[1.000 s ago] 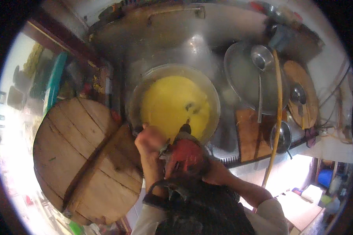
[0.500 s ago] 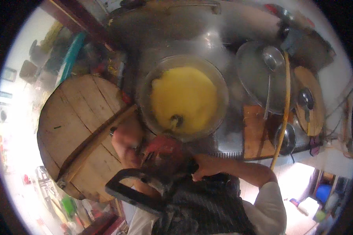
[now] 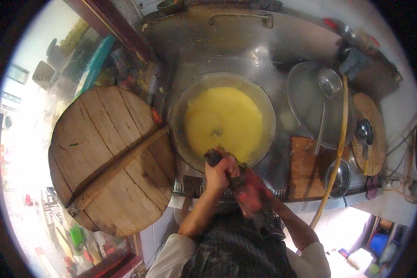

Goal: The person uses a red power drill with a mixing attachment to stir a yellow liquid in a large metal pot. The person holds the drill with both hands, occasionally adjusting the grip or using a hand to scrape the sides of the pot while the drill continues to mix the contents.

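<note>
my left hand (image 3: pixel 220 172) wraps tightly around the front handle of the red power mixer (image 3: pixel 245 190); my right hand is hidden behind the tool body, so i cannot tell its grip. the mixer's long axis runs from my chest forward and slightly left, its shaft dipping into the yellow batter (image 3: pixel 224 123) directly ahead of the left hand. the batter is smooth, pale yellow, with a swirl at the shaft, and fills the large metal bowl (image 3: pixel 268 116) on the steel tabletop (image 3: pixel 245 55). a round wooden lid (image 3: pixel 106 157) lies just left.
</note>
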Demonstrator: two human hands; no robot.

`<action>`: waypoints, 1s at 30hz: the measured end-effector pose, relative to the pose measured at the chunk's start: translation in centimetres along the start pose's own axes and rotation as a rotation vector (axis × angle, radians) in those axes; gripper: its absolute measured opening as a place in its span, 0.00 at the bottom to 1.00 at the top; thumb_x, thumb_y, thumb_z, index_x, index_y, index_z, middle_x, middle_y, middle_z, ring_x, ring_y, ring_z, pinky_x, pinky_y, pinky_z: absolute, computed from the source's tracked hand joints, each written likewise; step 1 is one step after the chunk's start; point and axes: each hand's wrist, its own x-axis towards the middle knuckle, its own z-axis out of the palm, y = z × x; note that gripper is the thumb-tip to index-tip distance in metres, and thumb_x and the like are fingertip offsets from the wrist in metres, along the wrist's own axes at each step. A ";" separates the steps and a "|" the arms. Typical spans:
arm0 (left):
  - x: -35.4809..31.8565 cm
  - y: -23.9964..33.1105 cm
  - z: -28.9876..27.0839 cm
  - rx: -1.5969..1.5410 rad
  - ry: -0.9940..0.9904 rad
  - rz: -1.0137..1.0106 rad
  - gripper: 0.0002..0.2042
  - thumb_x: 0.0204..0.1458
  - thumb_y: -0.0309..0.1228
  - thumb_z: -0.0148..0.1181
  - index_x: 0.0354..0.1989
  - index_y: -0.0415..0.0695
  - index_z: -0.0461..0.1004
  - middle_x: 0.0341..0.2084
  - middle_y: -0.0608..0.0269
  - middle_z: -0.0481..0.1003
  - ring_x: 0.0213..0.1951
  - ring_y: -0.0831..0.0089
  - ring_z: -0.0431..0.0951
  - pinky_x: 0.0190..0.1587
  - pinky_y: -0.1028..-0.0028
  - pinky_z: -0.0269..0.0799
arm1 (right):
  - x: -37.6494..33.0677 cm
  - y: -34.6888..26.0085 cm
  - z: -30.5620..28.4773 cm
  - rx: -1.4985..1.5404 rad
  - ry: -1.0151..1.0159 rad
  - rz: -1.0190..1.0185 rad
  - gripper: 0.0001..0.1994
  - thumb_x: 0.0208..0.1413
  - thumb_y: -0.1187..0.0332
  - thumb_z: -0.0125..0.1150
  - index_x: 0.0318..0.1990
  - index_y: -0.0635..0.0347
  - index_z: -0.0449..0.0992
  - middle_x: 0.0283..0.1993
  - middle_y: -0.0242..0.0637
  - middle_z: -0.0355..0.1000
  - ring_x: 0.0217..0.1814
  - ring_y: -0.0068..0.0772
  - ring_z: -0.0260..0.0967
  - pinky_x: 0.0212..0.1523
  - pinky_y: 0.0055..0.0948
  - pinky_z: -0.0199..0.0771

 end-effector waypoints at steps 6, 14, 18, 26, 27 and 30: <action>-1.9 3.1 1.0 -0.118 0.105 -0.089 0.07 0.39 0.21 0.50 0.21 0.45 0.58 0.09 0.66 0.55 0.10 0.72 0.56 0.15 0.70 0.56 | -3.0 0.2 0.5 0.066 -0.036 0.023 0.24 0.43 0.65 0.63 0.50 0.61 0.66 0.41 0.39 0.71 0.45 0.29 0.66 0.48 0.32 0.65; 0.9 7.2 -0.7 -0.076 0.234 0.129 0.06 0.40 0.23 0.48 0.23 0.48 0.59 0.10 0.68 0.54 0.11 0.74 0.55 0.14 0.71 0.54 | 3.5 -8.1 -0.2 0.234 -0.119 -0.042 0.20 0.45 0.66 0.63 0.47 0.61 0.70 0.39 0.40 0.72 0.45 0.26 0.64 0.48 0.31 0.64; 2.8 6.3 -2.7 -0.039 0.133 0.186 0.06 0.40 0.23 0.48 0.24 0.48 0.59 0.11 0.68 0.55 0.11 0.74 0.55 0.16 0.72 0.55 | 7.2 -3.4 -0.8 -0.339 -0.057 0.029 0.19 0.44 0.66 0.63 0.45 0.62 0.70 0.37 0.44 0.72 0.43 0.29 0.66 0.46 0.32 0.66; 4.3 2.8 -2.8 0.038 -0.133 0.164 0.04 0.40 0.27 0.48 0.25 0.52 0.63 0.10 0.70 0.54 0.11 0.74 0.56 0.16 0.70 0.54 | 6.3 -0.6 -2.2 -0.337 0.092 -0.113 0.22 0.44 0.60 0.61 0.46 0.63 0.69 0.37 0.44 0.73 0.42 0.35 0.69 0.46 0.34 0.67; 3.8 2.2 -2.9 0.039 0.030 0.073 0.04 0.40 0.27 0.48 0.25 0.51 0.63 0.10 0.69 0.54 0.11 0.74 0.55 0.15 0.70 0.54 | 5.7 -1.1 -2.2 -0.286 0.067 -0.004 0.22 0.44 0.60 0.61 0.46 0.63 0.69 0.37 0.43 0.73 0.42 0.36 0.69 0.46 0.34 0.67; 2.4 1.4 -2.3 0.010 0.112 0.025 0.04 0.39 0.27 0.48 0.24 0.50 0.62 0.10 0.70 0.53 0.10 0.74 0.54 0.15 0.71 0.53 | 2.2 -3.2 -1.8 -0.193 0.063 0.210 0.22 0.44 0.63 0.62 0.48 0.62 0.68 0.35 0.42 0.73 0.42 0.35 0.70 0.46 0.35 0.67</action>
